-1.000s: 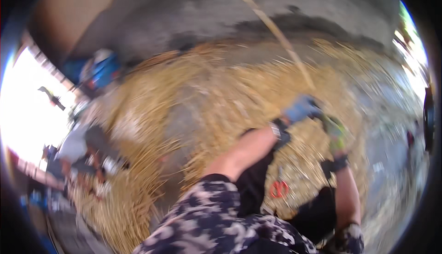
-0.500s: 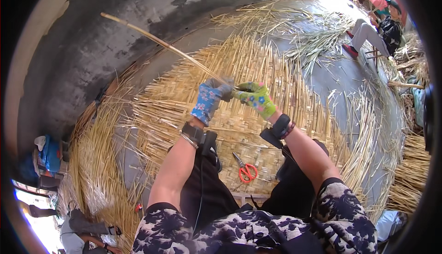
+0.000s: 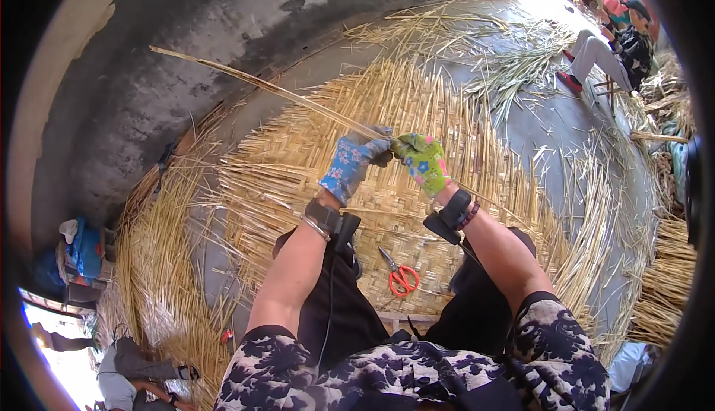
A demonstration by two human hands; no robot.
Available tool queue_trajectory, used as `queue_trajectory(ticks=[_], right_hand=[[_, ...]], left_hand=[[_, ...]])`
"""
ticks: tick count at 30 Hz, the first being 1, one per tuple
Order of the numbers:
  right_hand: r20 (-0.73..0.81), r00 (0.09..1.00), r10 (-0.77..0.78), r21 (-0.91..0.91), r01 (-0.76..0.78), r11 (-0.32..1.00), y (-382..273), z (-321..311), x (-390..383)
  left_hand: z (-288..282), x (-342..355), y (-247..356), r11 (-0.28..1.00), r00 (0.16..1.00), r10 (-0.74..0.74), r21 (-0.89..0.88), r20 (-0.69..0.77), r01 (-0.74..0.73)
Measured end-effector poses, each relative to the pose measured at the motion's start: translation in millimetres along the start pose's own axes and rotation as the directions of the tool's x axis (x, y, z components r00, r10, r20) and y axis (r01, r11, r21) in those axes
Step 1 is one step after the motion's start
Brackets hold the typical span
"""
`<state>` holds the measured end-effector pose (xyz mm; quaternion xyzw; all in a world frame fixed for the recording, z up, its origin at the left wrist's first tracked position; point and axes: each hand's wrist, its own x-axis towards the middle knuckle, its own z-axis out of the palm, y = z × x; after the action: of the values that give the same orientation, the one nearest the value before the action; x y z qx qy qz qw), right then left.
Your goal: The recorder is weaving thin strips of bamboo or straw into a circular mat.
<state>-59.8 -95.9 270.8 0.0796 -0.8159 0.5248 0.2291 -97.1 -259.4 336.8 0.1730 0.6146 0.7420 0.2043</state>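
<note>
A long flat reed strip (image 3: 261, 83) slants from the upper left down to my two gloved hands, held above the woven mat. My left hand (image 3: 354, 159), in a blue flowered glove with grey fingers, is closed around the strip near its lower end. My right hand (image 3: 422, 162), in a green flowered glove, is closed beside it, pinching the same end; its fingertips are partly hidden. Below lies the woven reed mat (image 3: 380, 221), with loose strip ends fanning out along its far and left edges. Orange-handled scissors (image 3: 403, 280) rest on the mat between my knees.
Long reeds (image 3: 153, 262) are heaped at the left, along a curved grey wall (image 3: 186, 31). More loose reeds (image 3: 514, 76) lie on the far floor, and bundles (image 3: 663, 284) at the right. One person (image 3: 625, 49) sits far right; another (image 3: 134, 374) is at lower left.
The strip's far end has swung lower and slightly left. Both hands have shifted a little to the right, still together on the strip's near end.
</note>
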Motion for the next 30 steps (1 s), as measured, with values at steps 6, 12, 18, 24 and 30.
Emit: queue_trajectory(ticks=[6, 12, 18, 24, 30], right_hand=[[0.400, 0.829, 0.392, 0.530, -0.558, 0.638, -32.4, -39.2, 10.7], [0.455, 0.832, 0.318, 0.551, -0.543, 0.633, -35.6, -49.9, 7.1], [0.401, 0.907, 0.127, 0.331, -0.273, 0.903, 7.0, -43.6, 16.1], [0.335, 0.915, -0.226, -0.207, 0.306, 0.929, 6.2, -38.9, 17.7], [0.255, 0.932, 0.257, 0.042, -0.276, 0.960, -28.4, -37.8, 21.7]], left_hand=[[1.5, -2.3, 1.9, 0.979, 0.978, 0.192, 0.049, 0.083, -0.196], [-1.9, 5.0, -0.6, 0.985, 0.983, 0.156, 0.083, -0.096, -0.149], [2.7, 10.7, -5.2, 0.987, 0.966, 0.121, 0.128, -0.230, -0.093], [13.8, 11.0, -5.5, 0.979, 0.941, 0.198, 0.102, -0.275, -0.176], [11.2, 13.6, -10.2, 0.989, 0.963, 0.142, -0.005, -0.230, -0.147]])
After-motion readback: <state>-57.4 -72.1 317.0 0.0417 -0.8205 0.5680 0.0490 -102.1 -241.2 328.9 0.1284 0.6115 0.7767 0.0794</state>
